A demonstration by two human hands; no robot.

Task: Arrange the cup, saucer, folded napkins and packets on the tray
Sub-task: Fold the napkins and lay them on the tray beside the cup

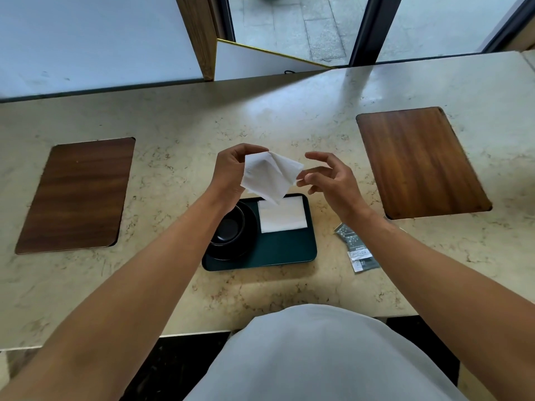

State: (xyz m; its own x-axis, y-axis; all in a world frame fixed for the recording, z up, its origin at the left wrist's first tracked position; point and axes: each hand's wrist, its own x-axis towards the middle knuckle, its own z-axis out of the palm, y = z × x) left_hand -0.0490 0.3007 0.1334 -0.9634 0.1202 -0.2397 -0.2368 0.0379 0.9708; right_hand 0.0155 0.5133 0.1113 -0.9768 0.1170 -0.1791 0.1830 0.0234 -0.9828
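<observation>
The left hand (pixel 231 172) has a grip on a loose white napkin (pixel 270 176), pinching its top edge above the tray (pixel 278 250). The right hand (pixel 330 176) pinches the napkin's right corner with its fingertips. Below, a folded napkin (pixel 282 215) lies on the tray beside the black cup (pixel 227 227) on its saucer (pixel 246 244). The packets (pixel 357 250) lie on the desk (pixel 173 117), right of the tray.

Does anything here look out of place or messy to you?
Only the packets: they lie in a loose, crooked heap on the counter right of the tray, not on it. The cup and one folded napkin sit neatly on the tray. Nothing looks spilled or damaged.
</observation>
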